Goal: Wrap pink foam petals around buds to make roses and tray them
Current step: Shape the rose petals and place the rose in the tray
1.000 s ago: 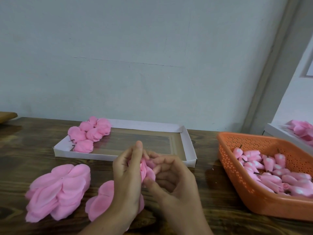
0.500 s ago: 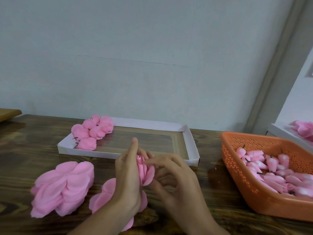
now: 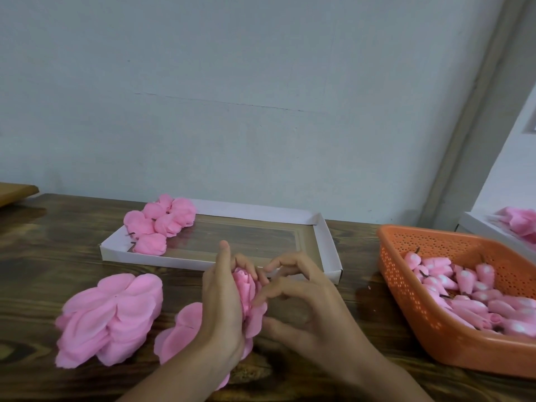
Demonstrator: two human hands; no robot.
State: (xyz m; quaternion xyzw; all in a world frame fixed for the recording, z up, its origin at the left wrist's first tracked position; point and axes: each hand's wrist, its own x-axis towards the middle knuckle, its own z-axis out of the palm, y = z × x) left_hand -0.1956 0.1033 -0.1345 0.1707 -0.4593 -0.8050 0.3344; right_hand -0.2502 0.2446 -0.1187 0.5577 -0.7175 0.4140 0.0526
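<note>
My left hand (image 3: 222,309) holds a half-wrapped pink foam rose (image 3: 246,288) upright above the table, fingers curled behind it. My right hand (image 3: 301,303) presses a petal against the rose's right side with curled fingertips. Two stacks of loose pink petals lie on the table: a thick one (image 3: 113,317) at left and a smaller one (image 3: 179,329) partly hidden under my left wrist. The white cardboard tray (image 3: 327,248) behind my hands has several finished roses (image 3: 159,221) in its left corner. An orange basket (image 3: 412,311) at right is full of pink buds (image 3: 470,288).
The dark wooden table (image 3: 58,245) runs back to a pale grey wall. A second white tray (image 3: 487,230) with pink flowers shows at the far right behind the basket. A brown board edge (image 3: 14,190) sticks in at the far left.
The rose has grown fuller as both hands worked a petal around it. My right fingers have shifted from under the flower to its right side. The view has drifted slightly.
</note>
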